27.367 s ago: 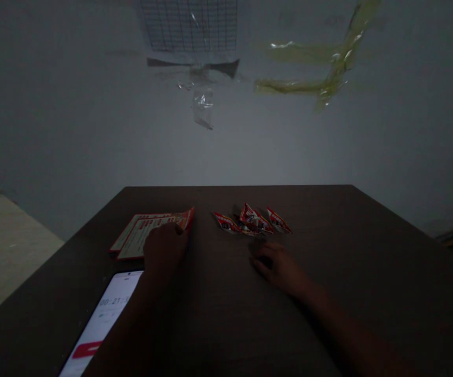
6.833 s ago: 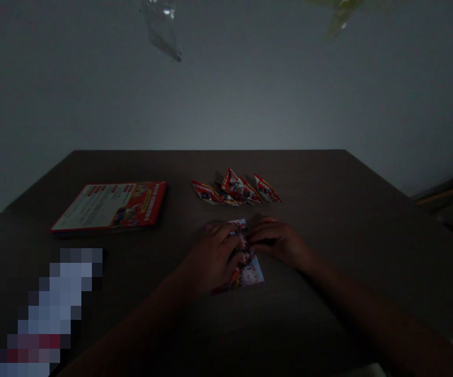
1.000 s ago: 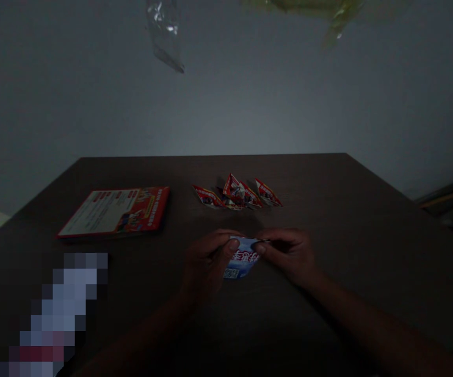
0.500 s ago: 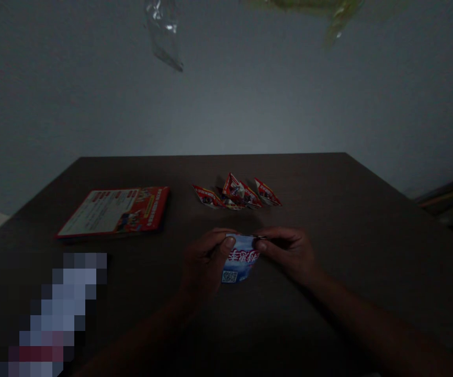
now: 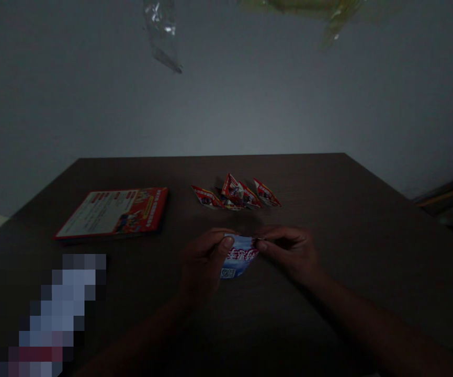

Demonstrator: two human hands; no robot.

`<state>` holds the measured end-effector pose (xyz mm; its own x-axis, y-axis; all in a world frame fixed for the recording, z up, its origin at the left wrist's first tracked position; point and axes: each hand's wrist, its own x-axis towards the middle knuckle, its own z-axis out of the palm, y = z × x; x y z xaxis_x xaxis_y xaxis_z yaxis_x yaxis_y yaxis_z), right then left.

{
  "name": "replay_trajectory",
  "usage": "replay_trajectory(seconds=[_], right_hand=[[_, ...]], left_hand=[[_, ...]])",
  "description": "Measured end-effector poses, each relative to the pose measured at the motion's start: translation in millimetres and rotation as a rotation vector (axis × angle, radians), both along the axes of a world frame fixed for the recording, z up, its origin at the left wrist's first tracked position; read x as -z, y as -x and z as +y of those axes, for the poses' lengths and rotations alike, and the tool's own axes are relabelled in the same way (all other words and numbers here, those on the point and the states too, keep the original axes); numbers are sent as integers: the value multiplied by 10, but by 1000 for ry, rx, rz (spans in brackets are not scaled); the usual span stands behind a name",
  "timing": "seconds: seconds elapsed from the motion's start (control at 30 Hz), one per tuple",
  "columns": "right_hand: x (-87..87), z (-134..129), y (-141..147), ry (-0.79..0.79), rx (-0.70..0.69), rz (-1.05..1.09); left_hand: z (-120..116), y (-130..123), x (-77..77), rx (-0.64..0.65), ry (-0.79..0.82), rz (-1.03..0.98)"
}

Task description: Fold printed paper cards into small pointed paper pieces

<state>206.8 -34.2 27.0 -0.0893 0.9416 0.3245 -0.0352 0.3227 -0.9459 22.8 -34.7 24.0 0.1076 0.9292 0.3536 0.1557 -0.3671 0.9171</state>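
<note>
Between my hands is a blue printed sheet of paper (image 5: 239,263) with large red and white characters, upside down to me, and a QR code near its lower edge. My left hand (image 5: 206,259) pinches its upper left corner, thumb lying on the front. At the upper right corner, my right hand (image 5: 289,248) grips the edge between thumb and fingers. The sheet's lower part bends toward me above the table. Beyond my hands lie several red folded paper pieces (image 5: 234,191) with pointed corners, close together.
A stack of red and white printed booklets or sheets (image 5: 112,213) lies on the dark table (image 5: 313,180) at left. A pixelated patch (image 5: 61,309) hides the lower left. Behind stands a grey wall (image 5: 226,104) with a clear plastic strip (image 5: 163,36) hanging on it.
The sheet's lower edge has risen slightly and curls more. My right fingers have shifted a little at the corner; both hands keep their hold.
</note>
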Motion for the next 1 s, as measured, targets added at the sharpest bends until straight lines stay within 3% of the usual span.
replay_trajectory(seconds=[1.0], right_hand=[[36, 1, -27, 17, 25, -20]], left_hand=[[-8, 3, -8, -61, -39, 60]])
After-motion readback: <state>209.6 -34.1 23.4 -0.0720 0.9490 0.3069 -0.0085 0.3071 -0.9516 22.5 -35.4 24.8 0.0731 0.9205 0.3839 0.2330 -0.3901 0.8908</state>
